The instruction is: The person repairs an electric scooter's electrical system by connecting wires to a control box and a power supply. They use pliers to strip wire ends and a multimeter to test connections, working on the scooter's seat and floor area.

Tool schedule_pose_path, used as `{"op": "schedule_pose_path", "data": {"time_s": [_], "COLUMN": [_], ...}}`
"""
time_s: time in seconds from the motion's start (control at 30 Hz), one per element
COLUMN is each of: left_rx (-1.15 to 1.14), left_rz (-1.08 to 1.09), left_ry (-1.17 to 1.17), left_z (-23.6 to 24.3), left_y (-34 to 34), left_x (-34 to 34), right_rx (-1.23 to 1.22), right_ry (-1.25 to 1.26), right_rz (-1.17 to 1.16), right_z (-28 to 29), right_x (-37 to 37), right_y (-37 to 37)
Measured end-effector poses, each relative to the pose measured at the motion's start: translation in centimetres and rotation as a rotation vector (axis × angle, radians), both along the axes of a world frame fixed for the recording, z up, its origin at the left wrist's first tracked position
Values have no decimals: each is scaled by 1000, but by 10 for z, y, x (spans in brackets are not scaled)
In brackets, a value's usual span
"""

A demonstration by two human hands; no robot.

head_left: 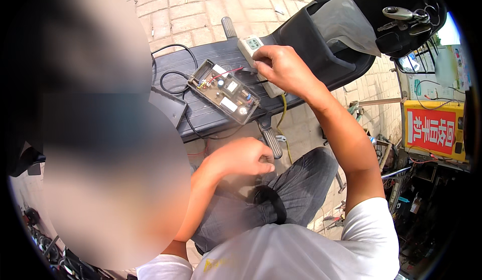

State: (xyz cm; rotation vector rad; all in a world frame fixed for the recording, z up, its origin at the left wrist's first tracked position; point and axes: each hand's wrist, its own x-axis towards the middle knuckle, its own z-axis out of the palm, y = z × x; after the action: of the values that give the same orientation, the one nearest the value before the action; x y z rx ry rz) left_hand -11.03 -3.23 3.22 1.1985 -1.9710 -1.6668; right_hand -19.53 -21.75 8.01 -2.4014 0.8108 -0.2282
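Observation:
My right hand [288, 71] is closed, its fingers bent against a pale power strip [249, 44] lying across the black ribbed footboard of a scooter. What the fingertips grip is hidden; a black cord runs close beside them. Left of it on the footboard sits an opened grey electronics case [230, 108], its circuit board, wires and small parts exposed. A dark grey cover [168, 105] lies beside the case. My left hand [243, 157] is loosely curled above my lap, below the case, with nothing seen in it.
Black cables [173, 74] loop left of the case. A yellow cord [284, 110] hangs from the power strip past a folding footpeg [271, 142]. Keys [401, 16] hang at the scooter's front. A red and yellow sign [432, 129] stands right, above cluttered tools. Large blurred area covers the left.

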Motion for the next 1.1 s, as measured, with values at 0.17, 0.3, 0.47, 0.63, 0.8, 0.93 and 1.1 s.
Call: {"op": "schedule_pose_path", "data": {"time_s": [0.17,0.3,0.47,0.63,0.8,0.93,1.1], "left_rx": [517,322,415,423,220,192,285], "left_rz": [57,500,392,101,-154,-357,-508], "left_ry": [82,-114,-363,-476,-464,-623,-715], "left_z": [-37,-3,113,232,222,233,250], "left_y": [49,106,169,174,160,66,-20], "left_x": [-2,-43,-89,-100,-34,-114,-297], "right_rx": [227,300,421,557,749,1160,904], "right_ry": [234,539,847,515,213,-10,-242], "right_rz": [1,-11,-225,-619,-894,-1070,-1657], "right_z": [66,99,176,261,235,286,233], "right_x": [-73,-229,-399,-452,-445,-517,-576], "right_y": [55,106,189,288,407,446,575]}}
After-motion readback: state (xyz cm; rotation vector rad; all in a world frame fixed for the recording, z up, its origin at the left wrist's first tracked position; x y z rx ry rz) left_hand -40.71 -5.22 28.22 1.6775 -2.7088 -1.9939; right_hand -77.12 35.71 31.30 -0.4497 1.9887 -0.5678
